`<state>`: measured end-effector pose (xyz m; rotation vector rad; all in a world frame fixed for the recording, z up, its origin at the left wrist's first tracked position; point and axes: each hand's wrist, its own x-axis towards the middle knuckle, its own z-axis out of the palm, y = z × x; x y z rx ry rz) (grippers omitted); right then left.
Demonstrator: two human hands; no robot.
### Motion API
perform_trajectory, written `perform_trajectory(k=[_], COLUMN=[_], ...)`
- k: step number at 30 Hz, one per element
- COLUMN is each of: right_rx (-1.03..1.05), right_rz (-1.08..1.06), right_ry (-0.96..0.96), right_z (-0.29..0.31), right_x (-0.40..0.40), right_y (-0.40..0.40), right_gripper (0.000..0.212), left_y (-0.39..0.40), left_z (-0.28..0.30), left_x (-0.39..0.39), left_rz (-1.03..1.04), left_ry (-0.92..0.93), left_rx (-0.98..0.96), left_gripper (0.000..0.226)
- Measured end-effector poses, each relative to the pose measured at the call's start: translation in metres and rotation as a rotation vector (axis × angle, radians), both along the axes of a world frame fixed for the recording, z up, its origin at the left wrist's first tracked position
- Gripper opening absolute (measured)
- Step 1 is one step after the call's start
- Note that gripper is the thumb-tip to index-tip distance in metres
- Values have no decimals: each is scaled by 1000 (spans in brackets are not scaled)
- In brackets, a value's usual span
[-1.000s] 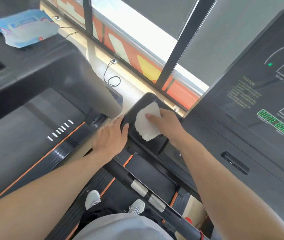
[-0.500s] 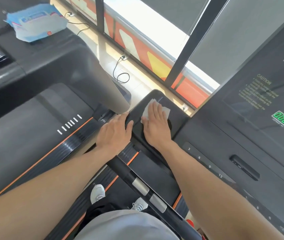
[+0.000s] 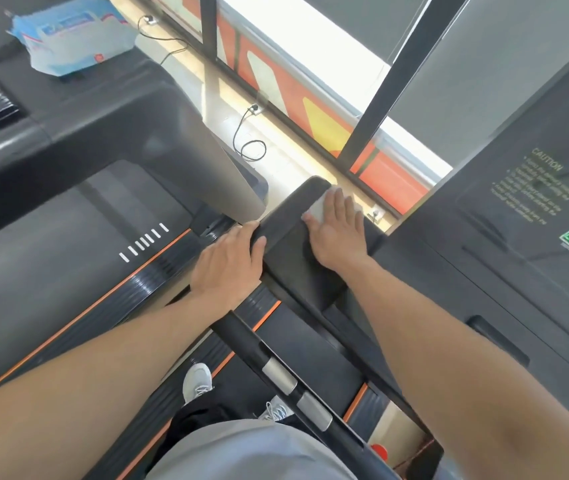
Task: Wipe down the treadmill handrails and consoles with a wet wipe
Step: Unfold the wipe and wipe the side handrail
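Right hand [image 3: 336,233] flat on the wet wipe [image 3: 318,209], fingers straight, grip released, pressing it onto the handrail's [image 3: 286,223] far end for full contact. Left hand [image 3: 229,265] hooked over the rail's near edge, probably just bracing.

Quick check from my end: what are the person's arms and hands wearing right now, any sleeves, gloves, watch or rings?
Both forearms are bare right up to the frame edge, with no sleeves in view. The left hand and right hand wear no gloves, and no watch, band or ring shows on either wrist or on the visible fingers. Further down, the person wears a grey garment and white laced trainers.
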<state>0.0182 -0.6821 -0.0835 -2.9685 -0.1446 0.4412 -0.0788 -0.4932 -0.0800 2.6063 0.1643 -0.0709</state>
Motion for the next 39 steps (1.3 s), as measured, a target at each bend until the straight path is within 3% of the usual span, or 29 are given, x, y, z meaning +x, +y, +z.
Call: perform_trajectory(k=[4,7,11,17,22,24,29,33,39], right_rx=[67,188,61,31,-39,-51,33,-14,-279], right_rz=[-111,56,232,-95,-319,-278,53,116,29], right_ry=[-30,-54,-69,27,58,18,-63,-102,21], right_z=[-4,-10,-7,8,6,5,-20,-7,14], right_x=[-12,-70,-94,18,9,-9,-70,-123,-129], right_y=[13,47,39,-7,-9,2,51,52,8], right_gripper=[71,70,70,73,72,74,75,72,89], left_y=[1,0,-1,1,3,2,3,4,6], left_z=[-1,-3,-2,-2,-2,-2,-4,-6,-9], left_x=[2,3,3,4,5,5,6,6,6], left_rz=[3,20,27,26,20,13,20,23,25], left_ry=[5,20,31,41,37,29,45,44,77], left_rx=[-1,-14,-23,-19,-35,-35,-73,-78,-87], left_gripper=[43,44,45,46,45,44,42,42,44])
